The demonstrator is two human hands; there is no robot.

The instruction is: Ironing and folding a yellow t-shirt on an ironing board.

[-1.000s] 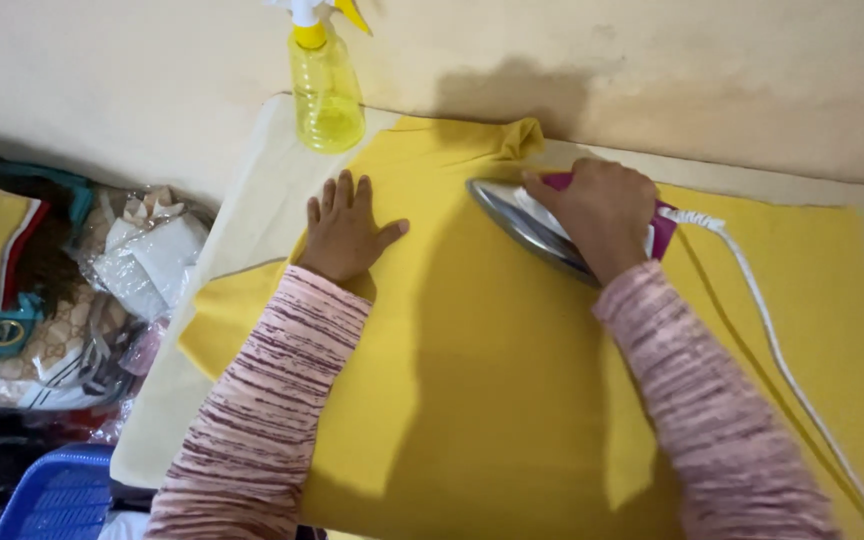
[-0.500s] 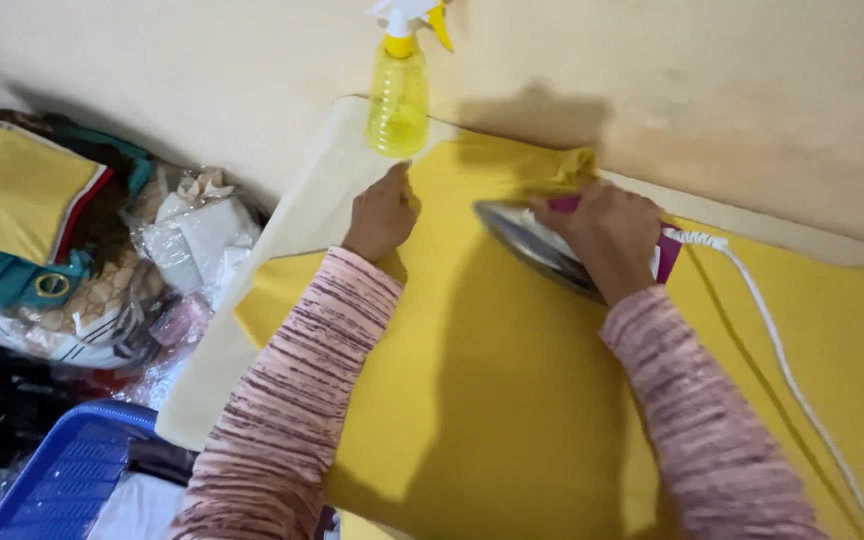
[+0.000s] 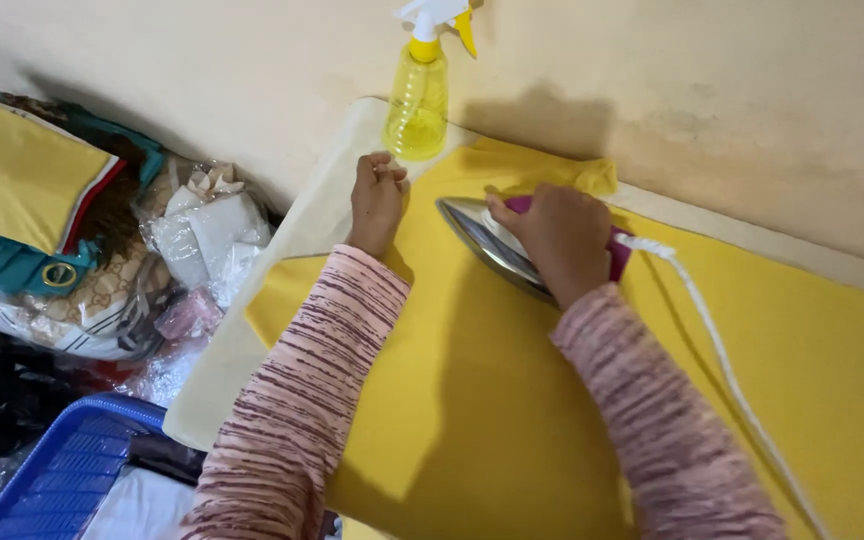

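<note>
The electric iron (image 3: 492, 245) lay tilted on the yellow garment (image 3: 512, 400), its metal soleplate facing ten o'clock and its magenta body mostly hidden under the right hand (image 3: 552, 235), which was wrapped tight around the handle. A white braided cord (image 3: 712, 340) ran from the iron's back end toward five o'clock across the cloth. The garment was spread flat over the cream padded surface (image 3: 282, 260), with a bunched fold (image 3: 562, 172) at about one o'clock from the iron, close to the wall. The left hand (image 3: 377, 200) sat at nine o'clock from the iron, fingers curled narrow at the garment's upper edge; whether it pinched the cloth or only pressed it could not be told. Just beyond that hand, at twelve o'clock, a yellow spray bottle (image 3: 418, 100) with a white trigger head stood upright against the wall. Off the surface at nine o'clock lay clear plastic bags of folded clothes (image 3: 202, 235), and a blue plastic basket (image 3: 62, 470) sat at seven o'clock.
</note>
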